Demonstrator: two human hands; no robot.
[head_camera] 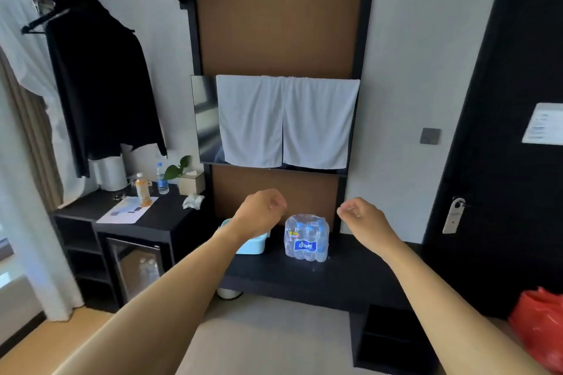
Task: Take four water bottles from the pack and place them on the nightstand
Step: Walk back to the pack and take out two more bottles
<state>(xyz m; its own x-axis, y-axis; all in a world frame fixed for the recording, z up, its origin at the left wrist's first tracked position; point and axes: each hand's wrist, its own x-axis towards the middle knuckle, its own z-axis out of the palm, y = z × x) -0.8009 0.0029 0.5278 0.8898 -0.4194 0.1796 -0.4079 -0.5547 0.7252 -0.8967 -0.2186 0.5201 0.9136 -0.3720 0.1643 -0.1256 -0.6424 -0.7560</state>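
A shrink-wrapped pack of water bottles (306, 237) with blue caps and a blue label stands on a low black bench (350, 277) under a wall-mounted TV. Both my arms reach forward toward it. My left hand (262, 210) hovers above and to the left of the pack, fingers curled loosely, holding nothing. My right hand (364, 216) hovers above and to the right of it, fingers also curled, empty. Neither hand touches the pack. No nightstand is in view.
A light blue bin (254, 245) sits left of the pack, partly behind my left arm. A black desk (170, 216) at left holds two bottles, papers and a tissue box, above a mini fridge (134, 268). Clothes hang at upper left. A red bag (539, 323) lies bottom right by a dark door.
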